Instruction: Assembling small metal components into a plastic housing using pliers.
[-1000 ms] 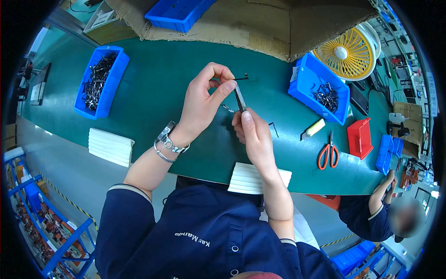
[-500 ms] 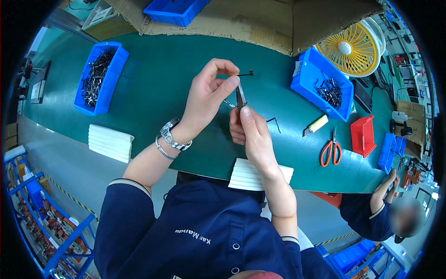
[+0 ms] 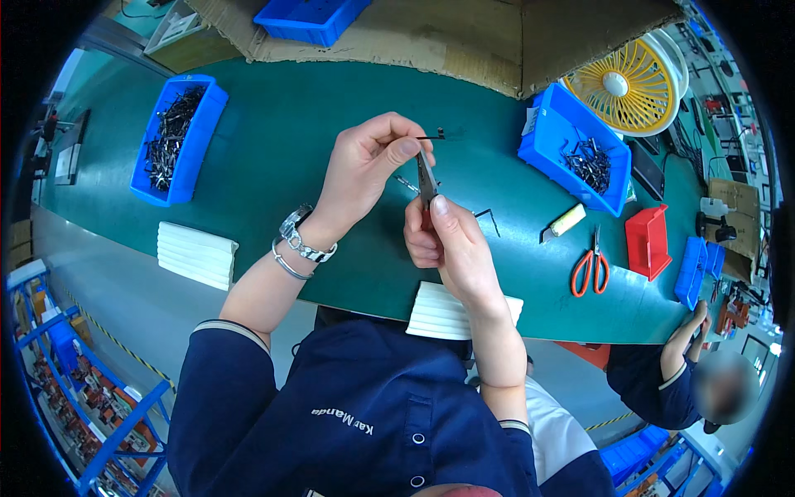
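Pinched between thumb and forefinger of my left hand (image 3: 368, 161) is a thin black bent part (image 3: 434, 134), its small upturned end sticking out to the right. My right hand (image 3: 447, 236) is closed around grey metal pliers (image 3: 426, 178) with long jaws; a bit of reddish handle shows in the palm. The jaw tips reach up to my left fingertips, by the black part; whether they grip it is hidden. Another thin silvery piece (image 3: 405, 183) shows below my left hand. To the right of my right hand, a black bent strip (image 3: 489, 217) lies on the green table (image 3: 281, 141).
Blue bins of dark small parts stand left (image 3: 207, 124) and right (image 3: 613, 195). Orange-handled scissors (image 3: 590, 273), a yellow-handled cutter (image 3: 568, 220) and a red bin (image 3: 648, 242) lie to the right. Cardboard (image 3: 464, 62) and a yellow fan (image 3: 614, 84) stand behind. Another person (image 3: 662, 385) sits far right.
Both hands have shifted slightly; the pliers and right hand have come a little nearer to me. The black part has moved slightly left and down, still in my left fingers.
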Motion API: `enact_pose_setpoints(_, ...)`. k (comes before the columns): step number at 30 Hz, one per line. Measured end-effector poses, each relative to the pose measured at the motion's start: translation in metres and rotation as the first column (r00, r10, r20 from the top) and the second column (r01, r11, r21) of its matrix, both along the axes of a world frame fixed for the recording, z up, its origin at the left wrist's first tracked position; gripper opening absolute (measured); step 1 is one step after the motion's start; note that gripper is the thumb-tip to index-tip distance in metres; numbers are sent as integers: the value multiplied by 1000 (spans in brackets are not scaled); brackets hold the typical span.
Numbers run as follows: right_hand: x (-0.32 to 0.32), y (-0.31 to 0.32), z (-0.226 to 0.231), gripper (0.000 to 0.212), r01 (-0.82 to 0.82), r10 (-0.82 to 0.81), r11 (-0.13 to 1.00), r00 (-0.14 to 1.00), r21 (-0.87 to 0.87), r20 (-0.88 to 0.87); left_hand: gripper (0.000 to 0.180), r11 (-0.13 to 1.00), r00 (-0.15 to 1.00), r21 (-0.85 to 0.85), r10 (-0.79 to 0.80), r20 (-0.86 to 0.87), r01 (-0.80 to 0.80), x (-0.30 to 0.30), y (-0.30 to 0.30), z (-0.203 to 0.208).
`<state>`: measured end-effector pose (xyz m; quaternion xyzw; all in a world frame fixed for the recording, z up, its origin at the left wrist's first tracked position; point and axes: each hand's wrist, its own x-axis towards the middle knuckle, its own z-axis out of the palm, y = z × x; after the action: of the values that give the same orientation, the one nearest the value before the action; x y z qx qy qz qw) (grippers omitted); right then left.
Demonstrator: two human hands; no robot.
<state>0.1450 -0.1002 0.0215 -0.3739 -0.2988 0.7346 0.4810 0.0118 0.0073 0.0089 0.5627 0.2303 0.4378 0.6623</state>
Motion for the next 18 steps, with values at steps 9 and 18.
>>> enact_pose_setpoints(9, -3, 3, 2, 27, 224, -227, 974, 971, 42, 78, 15, 999, 999, -46, 0, -36, -1, 5, -8, -1)
enact_pose_setpoints(18, 4, -1, 5, 21, 280, -282, 959, 959, 42, 34, 20, 942, 975, -251, -210, 74, 222, 11, -17, 0)
